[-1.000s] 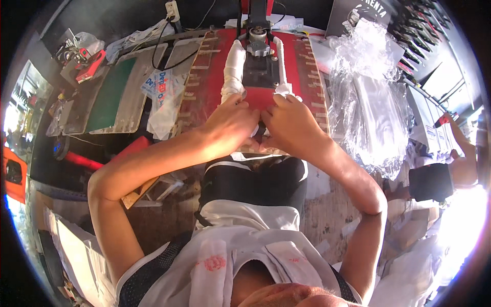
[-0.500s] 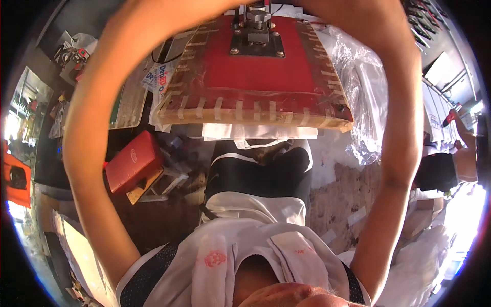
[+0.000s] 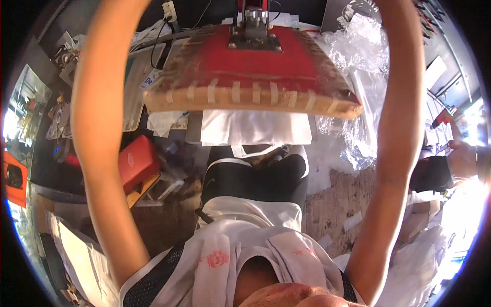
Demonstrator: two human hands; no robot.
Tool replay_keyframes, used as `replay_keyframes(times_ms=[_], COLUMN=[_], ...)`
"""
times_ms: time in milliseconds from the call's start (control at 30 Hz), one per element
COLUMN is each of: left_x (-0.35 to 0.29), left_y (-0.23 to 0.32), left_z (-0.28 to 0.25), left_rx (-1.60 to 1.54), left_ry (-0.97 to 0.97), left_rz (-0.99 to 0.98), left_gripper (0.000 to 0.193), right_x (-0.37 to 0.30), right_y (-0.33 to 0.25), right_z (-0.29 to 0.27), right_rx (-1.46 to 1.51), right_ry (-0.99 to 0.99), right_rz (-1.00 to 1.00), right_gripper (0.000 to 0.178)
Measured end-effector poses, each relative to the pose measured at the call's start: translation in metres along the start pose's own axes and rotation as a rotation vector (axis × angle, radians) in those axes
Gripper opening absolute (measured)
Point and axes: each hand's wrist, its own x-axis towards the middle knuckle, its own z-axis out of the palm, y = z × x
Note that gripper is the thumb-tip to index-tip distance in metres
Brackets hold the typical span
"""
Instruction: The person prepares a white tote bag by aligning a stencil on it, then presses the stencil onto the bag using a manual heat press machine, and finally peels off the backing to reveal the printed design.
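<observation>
One red press plate (image 3: 255,64); one white cloth (image 3: 255,128); one red box (image 3: 137,161)

Red box (image 3: 137,162) — crumpled clear plastic (image 3: 358,66)

Both forearms raised, running from lower edge up past top edge of view; hands out of view. Red press plate (image 3: 255,61) with taped tan front edge tilted, centred between forearms. Metal bracket (image 3: 254,31) bolted on plate top. White sheet (image 3: 255,128) directly beneath plate front edge. Clear plastic wrap (image 3: 358,77) heaped right of plate. Red box (image 3: 137,161) lower left, beside left forearm. Person's lap in black shorts (image 3: 255,176) below sheet.
</observation>
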Motion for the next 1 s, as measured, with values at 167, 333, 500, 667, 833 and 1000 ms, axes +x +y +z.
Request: replay_keyframes(times_ms=[167,333,500,667,833,1000], left_x=[-0.089,-0.200,-0.228,-0.240,-0.244,-0.247], left_y=[0.025,0.036,0.049,0.060,0.072,0.076], left_z=[0.063,0.106,0.133,0.148,0.156,0.160], left_rx=[-0.144,-0.375,-0.418,-0.334,-0.253,-0.221], left_ry=[-0.004,-0.111,-0.102,0.056,0.067,0.089], left_rz=[0.126,0.073,-0.043,-0.110,-0.175,-0.199], left_gripper=[0.038,0.024,0.017,0.013,0.012,0.013], right_x=[-0.087,-0.188,-0.226,-0.236,-0.243,-0.242], right_y=[-0.048,-0.095,-0.128,-0.144,-0.150,-0.155], right_z=[-0.014,0.038,0.053,0.065,0.069,0.067], right_rx=[0.307,0.455,0.408,0.379,0.359,0.420], right_ry=[-0.209,-0.347,-0.232,-0.148,-0.132,-0.149], right_rz=[0.099,0.058,0.297,0.371,0.408,0.491], right_gripper=[0.028,0.052,0.033,0.027,0.027,0.016])
